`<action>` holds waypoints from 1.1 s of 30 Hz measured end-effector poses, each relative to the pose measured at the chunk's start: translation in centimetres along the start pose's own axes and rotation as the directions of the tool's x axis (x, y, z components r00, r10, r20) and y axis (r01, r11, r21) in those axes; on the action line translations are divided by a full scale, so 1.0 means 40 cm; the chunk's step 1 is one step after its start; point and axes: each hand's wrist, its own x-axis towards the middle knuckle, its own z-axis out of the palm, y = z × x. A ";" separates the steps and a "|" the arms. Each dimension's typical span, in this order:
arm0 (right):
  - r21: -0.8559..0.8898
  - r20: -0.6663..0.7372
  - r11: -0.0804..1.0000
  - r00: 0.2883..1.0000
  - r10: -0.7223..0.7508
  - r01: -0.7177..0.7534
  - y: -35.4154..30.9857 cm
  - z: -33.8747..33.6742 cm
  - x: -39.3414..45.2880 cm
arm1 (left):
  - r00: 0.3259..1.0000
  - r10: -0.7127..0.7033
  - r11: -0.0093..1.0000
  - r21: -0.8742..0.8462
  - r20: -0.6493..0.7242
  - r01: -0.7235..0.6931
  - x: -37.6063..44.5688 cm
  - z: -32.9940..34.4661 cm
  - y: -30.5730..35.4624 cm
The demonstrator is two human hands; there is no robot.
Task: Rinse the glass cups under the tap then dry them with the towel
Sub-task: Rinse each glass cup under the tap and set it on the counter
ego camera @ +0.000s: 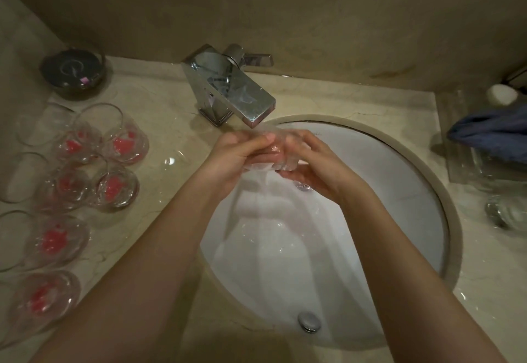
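Under the spout of the tap (228, 83) we hold one glass cup (273, 151) between both hands over the sink (413, 168), with water pouring off it into the white bowl. Our left hand (236, 154) wraps its fingers round the cup from the left, and our right hand (313, 163) curls round it from the right and below, so most of the glass is hidden behind our fingers and we can make out only a pinkish patch through it. Well to the left of our left hand, six more glass cups (88, 168) with red marks in their bottoms stand in pairs on the counter (171, 191), and beyond them sits a dark round bowl (74, 71). Well to the right of our right hand, a blue towel (490, 131) lies draped over a clear container (479, 168), with a small white object (502, 94) behind it and another piece of glassware (504, 214) nearer to us. Below our forearms a metal drain stopper (308, 322) sits in the sink.
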 end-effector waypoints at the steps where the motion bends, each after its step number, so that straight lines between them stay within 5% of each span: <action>1: -0.017 -0.002 0.998 0.999 0.053 -0.053 -0.002 0.002 -0.003 | 1.000 0.000 1.000 -0.001 -0.004 0.000 0.000 0.002 0.002; 8: -0.024 0.035 1.000 0.999 -0.011 0.012 0.015 -0.029 -0.005 | 0.999 -0.036 0.999 0.011 -0.038 0.036 0.005 -0.004 -0.002; 13: -0.059 -0.004 0.989 0.990 0.138 -0.138 0.000 -0.011 -0.007 | 0.999 -0.028 0.999 0.030 -0.042 0.029 0.009 0.000 -0.014; 20: 0.003 -0.036 0.999 0.998 -0.052 0.052 0.010 -0.023 0.011 | 0.998 -0.052 0.998 -0.047 -0.033 0.050 0.009 0.000 -0.003; 24: -0.028 -0.036 0.990 0.990 0.136 -0.137 -0.017 -0.006 0.000 | 1.000 -0.017 1.000 -0.019 -0.022 0.017 0.011 0.006 0.001; 30: -0.087 -0.006 0.996 1.000 -0.002 0.001 -0.007 -0.027 0.000 | 1.000 0.004 1.000 -0.012 0.014 -0.004 0.013 0.007 -0.002; 33: -0.066 0.032 0.996 0.997 0.068 -0.066 -0.010 -0.026 -0.010 | 0.998 0.019 0.999 0.032 0.053 -0.021 0.007 0.012 -0.007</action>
